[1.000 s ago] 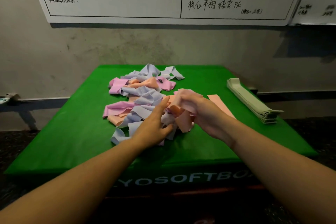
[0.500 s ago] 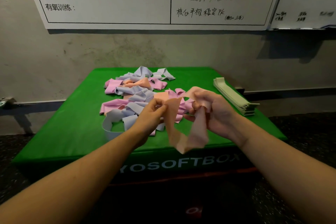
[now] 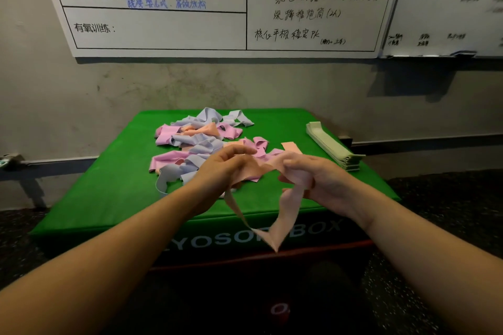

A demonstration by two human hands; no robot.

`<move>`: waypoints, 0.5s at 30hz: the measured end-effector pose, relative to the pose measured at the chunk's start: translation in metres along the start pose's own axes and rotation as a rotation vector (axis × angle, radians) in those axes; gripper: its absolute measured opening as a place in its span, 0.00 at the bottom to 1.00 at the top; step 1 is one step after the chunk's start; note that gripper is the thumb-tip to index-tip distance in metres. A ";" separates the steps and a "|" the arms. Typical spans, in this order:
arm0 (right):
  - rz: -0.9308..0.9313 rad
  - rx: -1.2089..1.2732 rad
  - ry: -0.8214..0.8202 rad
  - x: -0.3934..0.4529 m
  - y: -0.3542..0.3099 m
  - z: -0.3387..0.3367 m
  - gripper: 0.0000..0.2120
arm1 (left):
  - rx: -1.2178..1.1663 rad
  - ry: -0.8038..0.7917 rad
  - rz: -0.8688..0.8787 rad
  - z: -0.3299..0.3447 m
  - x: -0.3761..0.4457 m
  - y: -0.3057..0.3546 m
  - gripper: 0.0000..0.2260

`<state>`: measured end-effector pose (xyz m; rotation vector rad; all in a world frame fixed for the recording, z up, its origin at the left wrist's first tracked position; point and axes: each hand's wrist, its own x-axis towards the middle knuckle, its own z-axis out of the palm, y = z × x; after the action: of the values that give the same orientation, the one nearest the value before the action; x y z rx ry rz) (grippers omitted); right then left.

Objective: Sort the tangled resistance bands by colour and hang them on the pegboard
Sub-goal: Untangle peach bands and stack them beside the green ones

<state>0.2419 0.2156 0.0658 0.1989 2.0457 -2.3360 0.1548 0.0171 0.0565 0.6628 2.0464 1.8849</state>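
Best to keep the left hand [image 3: 223, 168] and right hand [image 3: 313, 179] both pinched on the peach band [image 3: 275, 226] sagging at lower centre, drawing it gently clear of the tangled pile [image 3: 201, 141] (possibly snagged behind the knuckles) before laying it flat.

I stand at the near edge of the box [image 3: 109, 198]. The tangled pile of bands [image 3: 196, 144] lies on its top toward the far side, left of centre. A neat stack of bands [image 3: 333, 147] lies on its right side. My left hand [image 3: 220, 171] and right hand [image 3: 321, 179] hold one band [image 3: 283, 215] above its near edge (the loop hangs down before its front face). The whiteboard [image 3: 163, 30] hangs on the wall behind it.
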 end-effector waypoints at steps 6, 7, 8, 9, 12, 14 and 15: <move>-0.027 -0.003 -0.066 -0.012 -0.014 0.002 0.12 | 0.269 -0.103 0.141 -0.001 -0.017 0.013 0.14; -0.030 -0.007 -0.075 -0.013 -0.015 0.002 0.13 | 0.265 -0.082 0.167 0.000 -0.018 0.013 0.11; -0.023 0.000 -0.070 -0.013 -0.015 0.003 0.16 | 0.250 -0.061 0.190 0.001 -0.019 0.013 0.08; -0.008 0.005 -0.049 -0.013 -0.015 0.003 0.18 | 0.229 -0.048 0.198 0.002 -0.020 0.013 0.06; 0.039 -0.053 0.051 -0.014 -0.013 0.005 0.19 | 0.140 -0.072 0.186 0.004 -0.022 0.014 0.07; 0.043 -0.108 0.094 -0.013 -0.012 0.004 0.15 | 0.078 -0.097 0.166 0.006 -0.023 0.015 0.08; 0.035 -0.134 0.106 -0.013 -0.011 0.003 0.14 | 0.049 -0.108 0.154 0.007 -0.024 0.016 0.09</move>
<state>0.2532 0.2131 0.0782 0.3582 2.2179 -2.2026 0.1812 0.0121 0.0696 0.9380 2.0309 1.8396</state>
